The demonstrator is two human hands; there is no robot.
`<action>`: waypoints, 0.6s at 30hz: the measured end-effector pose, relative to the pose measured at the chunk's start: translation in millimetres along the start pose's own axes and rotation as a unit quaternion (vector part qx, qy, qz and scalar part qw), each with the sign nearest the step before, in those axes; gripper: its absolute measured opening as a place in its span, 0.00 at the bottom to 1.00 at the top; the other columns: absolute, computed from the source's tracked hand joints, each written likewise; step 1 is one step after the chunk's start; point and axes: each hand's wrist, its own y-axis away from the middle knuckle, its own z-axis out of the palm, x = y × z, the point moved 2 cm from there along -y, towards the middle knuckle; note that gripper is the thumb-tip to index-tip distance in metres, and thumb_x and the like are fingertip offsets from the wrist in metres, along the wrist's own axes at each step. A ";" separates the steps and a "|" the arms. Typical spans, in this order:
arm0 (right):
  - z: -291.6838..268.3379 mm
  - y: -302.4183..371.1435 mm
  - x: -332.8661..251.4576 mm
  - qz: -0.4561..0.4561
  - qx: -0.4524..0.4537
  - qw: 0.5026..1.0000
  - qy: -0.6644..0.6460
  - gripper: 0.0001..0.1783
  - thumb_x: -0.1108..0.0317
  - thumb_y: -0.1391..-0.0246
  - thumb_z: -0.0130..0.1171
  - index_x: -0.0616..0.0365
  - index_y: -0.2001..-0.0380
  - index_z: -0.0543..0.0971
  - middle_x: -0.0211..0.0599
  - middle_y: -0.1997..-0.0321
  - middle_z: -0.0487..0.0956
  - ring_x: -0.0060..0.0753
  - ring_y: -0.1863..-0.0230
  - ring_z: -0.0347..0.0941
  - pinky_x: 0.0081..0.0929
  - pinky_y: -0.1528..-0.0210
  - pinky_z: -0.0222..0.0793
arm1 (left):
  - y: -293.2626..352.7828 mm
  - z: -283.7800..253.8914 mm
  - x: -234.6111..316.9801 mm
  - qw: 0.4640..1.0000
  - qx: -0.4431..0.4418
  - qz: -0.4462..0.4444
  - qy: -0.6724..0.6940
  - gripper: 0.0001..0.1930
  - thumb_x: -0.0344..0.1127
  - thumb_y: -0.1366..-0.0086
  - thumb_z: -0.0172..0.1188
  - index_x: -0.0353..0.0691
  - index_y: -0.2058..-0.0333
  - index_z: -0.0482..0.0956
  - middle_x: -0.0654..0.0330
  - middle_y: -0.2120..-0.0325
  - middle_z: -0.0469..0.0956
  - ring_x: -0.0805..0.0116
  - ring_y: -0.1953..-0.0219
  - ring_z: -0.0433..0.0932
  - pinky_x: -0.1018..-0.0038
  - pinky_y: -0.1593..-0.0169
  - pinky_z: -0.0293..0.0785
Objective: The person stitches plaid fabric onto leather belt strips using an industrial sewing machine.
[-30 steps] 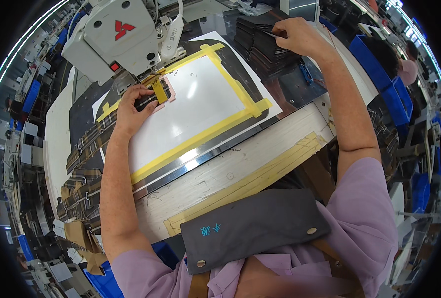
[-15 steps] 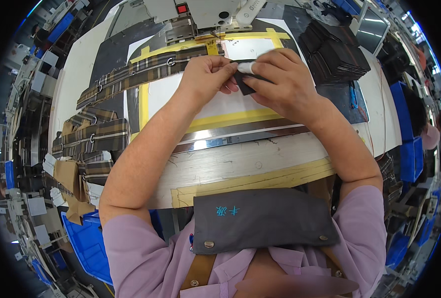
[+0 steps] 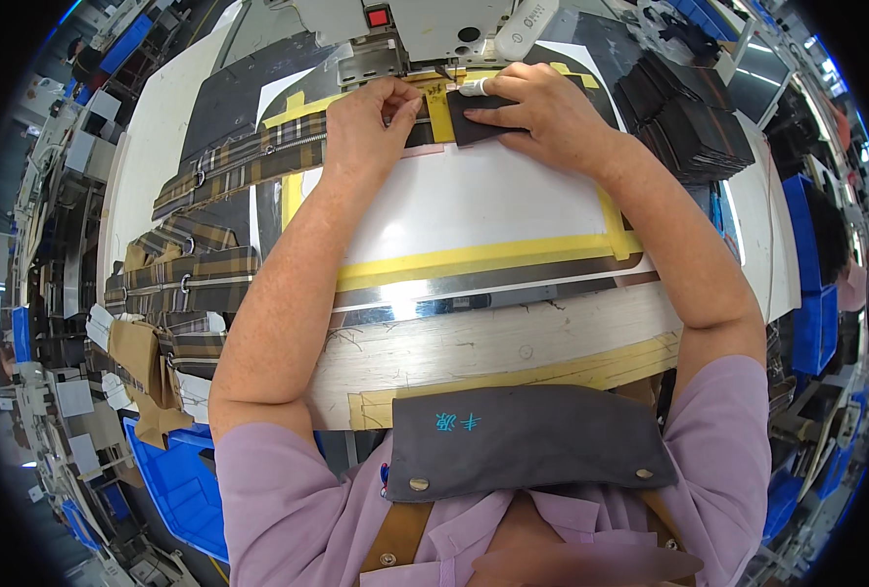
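A dark rectangular fabric piece (image 3: 476,131) lies flat at the right end of a plaid strip. My right hand (image 3: 557,117) holds it, fingers spread over its top, a white cover on one fingertip. The brown and black plaid strip (image 3: 229,164) with a zipper and a metal ring runs leftward across the sewing template (image 3: 474,201). My left hand (image 3: 368,125) rests over that strip, thumb and fingers bent together; whatever is between them is hidden. Yellow tape (image 3: 440,122) separates the strip's end from the dark piece.
The sewing machine head (image 3: 415,34) stands just beyond my hands. Dark fabric pieces (image 3: 689,117) are stacked at the right. More plaid strips (image 3: 185,279) hang at the left edge, near a blue bin (image 3: 175,479). A metal bar (image 3: 400,301) borders the template's near side.
The dark piece has gone from between both hands, held up, to lying on the template under my right hand. My left hand has let go of it and moved left onto the plaid strip.
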 end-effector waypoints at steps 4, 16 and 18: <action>8.2 -7.6 10.2 0.005 -0.020 0.999 -0.034 0.23 0.66 0.53 0.68 0.42 0.50 0.84 0.30 0.49 0.78 0.34 0.46 0.71 0.37 0.44 0.65 | 6.5 -5.1 7.2 0.990 -0.056 0.052 -0.119 0.11 0.32 0.40 0.68 0.38 0.58 0.84 0.59 0.67 0.86 0.68 0.64 0.84 0.74 0.57 0.78; 7.6 -16.6 14.2 -0.058 0.025 0.998 0.027 0.18 0.64 0.53 0.66 0.39 0.55 0.87 0.20 0.61 0.83 0.29 0.55 0.76 0.30 0.47 0.69 | 15.4 -4.3 28.4 0.962 -0.130 0.148 -0.189 0.22 0.50 0.41 0.69 0.45 0.53 0.84 0.59 0.55 0.77 0.57 0.54 0.80 0.66 0.50 0.77; 8.6 -16.8 12.2 -0.052 0.011 0.997 0.054 0.18 0.64 0.51 0.64 0.38 0.55 0.87 0.19 0.64 0.83 0.28 0.57 0.75 0.29 0.49 0.69 | 16.6 -2.6 29.2 0.952 -0.136 0.170 -0.215 0.23 0.52 0.41 0.68 0.45 0.52 0.84 0.59 0.54 0.76 0.58 0.54 0.79 0.65 0.50 0.77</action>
